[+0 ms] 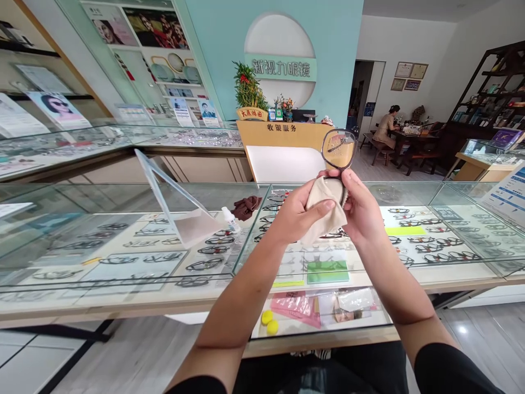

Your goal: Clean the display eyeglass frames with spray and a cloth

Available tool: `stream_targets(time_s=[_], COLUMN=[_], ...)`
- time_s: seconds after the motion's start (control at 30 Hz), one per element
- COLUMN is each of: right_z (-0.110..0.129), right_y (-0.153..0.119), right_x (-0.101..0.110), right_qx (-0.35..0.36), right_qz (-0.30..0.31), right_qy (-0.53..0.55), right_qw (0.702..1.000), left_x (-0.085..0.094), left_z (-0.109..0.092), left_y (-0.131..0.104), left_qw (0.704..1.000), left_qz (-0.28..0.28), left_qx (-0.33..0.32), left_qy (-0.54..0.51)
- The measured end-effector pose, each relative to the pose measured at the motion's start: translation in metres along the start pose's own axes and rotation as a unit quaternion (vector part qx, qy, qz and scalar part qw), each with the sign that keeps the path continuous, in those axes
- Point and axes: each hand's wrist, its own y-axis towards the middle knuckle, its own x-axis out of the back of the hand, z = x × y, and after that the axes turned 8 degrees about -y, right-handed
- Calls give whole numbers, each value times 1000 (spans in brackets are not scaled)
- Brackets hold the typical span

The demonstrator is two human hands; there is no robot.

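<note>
We are holding a pair of glasses point(353, 155) right of centre in the frame, above the table point(123, 313), its long axis running nearly upright. One lens is standing bare above our fingers, and the lower one is sitting in a beige cloth point(324, 225). Our left hand point(297, 212) is pinching cloth and lower lens; our right hand point(364, 207) is grasping the frame near the bridge, lying nearer the bare lens. Upper centre, the wall sign point(281, 68) is reading 新视力眼镜 and the cash desk point(303, 138) 收银服务; the small bottle's point(230, 220) label is staying unreadable
</note>
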Motion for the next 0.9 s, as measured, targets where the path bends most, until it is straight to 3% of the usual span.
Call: stream_targets(time_s=[0.17,0.23,0.3,0.47,0.53,0.77,0.9], right_z=[-12,-14,-13,-6,-7,-18,-15], right_y=[-8,-9,-7,4,5,-6,-7], right_x=[-20,-23,-20,-1,1,-17,-15], right_qx=[29,22,10,2,-3,17,24], right_qz=[-14,-18,-21,-15,-15,-8,-3], right_qy=[44,38,22,1,1,48,7], right_qw=[999,999,999,1000,1000,999,1000], left_x=[-18,-18,-13,10,12,-5,-1], left_z=[10,11,8,-2,-2,11,13], left_y=[3,4,6,6,5,6,8], left_qw=[981,974,980,999,999,982,977], left_qz=[-169,-196,-175,-9,14,-159,-185], left_qx=[-98,-109,-88,16,24,-90,-74], left_qy=[21,36,43,37,27,41,77])
